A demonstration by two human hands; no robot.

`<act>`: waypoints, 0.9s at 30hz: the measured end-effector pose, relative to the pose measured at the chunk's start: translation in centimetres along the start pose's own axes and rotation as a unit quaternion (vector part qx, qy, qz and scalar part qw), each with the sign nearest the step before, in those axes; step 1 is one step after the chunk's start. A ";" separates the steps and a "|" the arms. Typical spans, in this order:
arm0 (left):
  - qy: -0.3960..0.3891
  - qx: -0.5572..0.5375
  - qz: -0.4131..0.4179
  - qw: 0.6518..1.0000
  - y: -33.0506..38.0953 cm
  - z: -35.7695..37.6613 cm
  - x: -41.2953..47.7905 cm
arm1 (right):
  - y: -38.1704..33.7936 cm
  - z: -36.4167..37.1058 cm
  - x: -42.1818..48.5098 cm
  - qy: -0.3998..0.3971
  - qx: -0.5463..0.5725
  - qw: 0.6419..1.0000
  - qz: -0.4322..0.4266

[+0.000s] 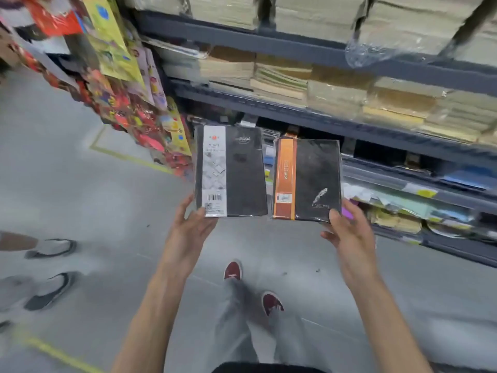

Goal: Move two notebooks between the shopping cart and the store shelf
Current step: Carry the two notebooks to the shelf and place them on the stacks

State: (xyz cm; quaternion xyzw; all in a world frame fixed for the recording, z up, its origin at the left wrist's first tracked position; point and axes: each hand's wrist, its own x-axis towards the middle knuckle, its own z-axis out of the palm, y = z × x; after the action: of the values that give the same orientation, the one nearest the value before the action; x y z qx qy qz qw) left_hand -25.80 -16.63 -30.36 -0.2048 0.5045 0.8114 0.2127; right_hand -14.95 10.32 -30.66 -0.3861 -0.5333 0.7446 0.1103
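Dark metal shelves (pixel 309 48) across the upper right of the frame carry stacked paper bundles (pixel 336 92); the lower tiers hold mixed stationery (pixel 398 208).

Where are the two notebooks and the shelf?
white-banded notebook (pixel 243 173), head view, on its black cover.
orange-banded notebook (pixel 316 173), head view, on its black cover.
store shelf (pixel 295 48), head view, on an upper rail.

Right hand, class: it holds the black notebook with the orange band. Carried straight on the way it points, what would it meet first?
Probably the lower grey metal shelf behind the notebook held by the right hand; depth is unclear.
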 end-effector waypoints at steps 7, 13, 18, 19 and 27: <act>-0.066 0.065 -0.043 0.995 1.5 -1.0 8.7 | 2.9 4.2 2.5 0.090 0.035 0.995 0.003; -0.084 0.079 -0.062 0.991 1.5 -1.2 14.9 | 5.0 6.4 6.7 0.134 0.059 0.989 0.007; -0.107 0.095 -0.076 0.987 0.4 -1.1 17.8 | 5.6 7.2 10.2 0.139 0.054 0.989 0.002; -0.110 0.092 -0.081 0.986 0.0 -1.1 18.2 | 5.7 7.2 10.8 0.142 0.057 0.988 0.001; -0.111 0.112 -0.066 0.985 -1.6 -0.8 20.9 | 7.1 6.9 14.3 0.145 0.062 0.987 0.004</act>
State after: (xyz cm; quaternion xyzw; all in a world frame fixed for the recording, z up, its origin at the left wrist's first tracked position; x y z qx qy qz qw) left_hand -42.08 -13.76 -43.31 -0.1207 0.5511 0.7515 0.3420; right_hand -27.65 10.81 -42.53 -0.4847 -0.4627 0.7129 0.2068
